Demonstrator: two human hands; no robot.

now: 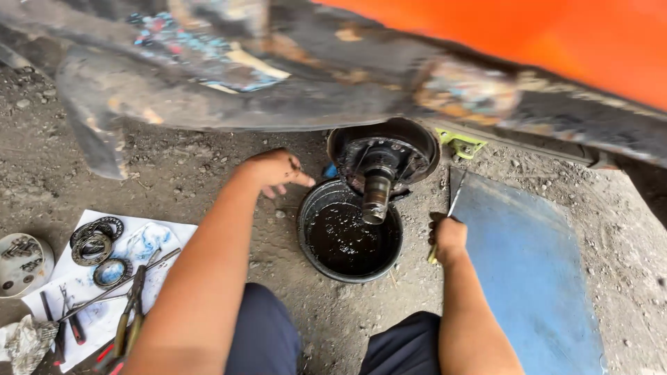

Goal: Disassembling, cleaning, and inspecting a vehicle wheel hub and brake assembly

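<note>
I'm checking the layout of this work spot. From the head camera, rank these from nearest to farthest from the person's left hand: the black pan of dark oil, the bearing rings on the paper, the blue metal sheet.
From the left hand:
1. Black pan of dark oil, just to its right.
2. Blue metal sheet, farther right, beyond the pan.
3. Bearing rings, on the paper at far left; only slightly farther than the sheet's near edge.

On the dirt ground [208,180] to our left we see a white sheet of paper [174,232] carrying dark bearing rings [96,239], a smaller shiny ring [110,272], pliers [132,312] and a thin rod [118,286]. Beside the sheet lies a round pale dish [21,267] of small parts, and below it a crumpled rag [28,344]. Overhead we see a rusted black fender [208,97] and orange bodywork [556,42], with a small green bracket [460,144] under it
</note>
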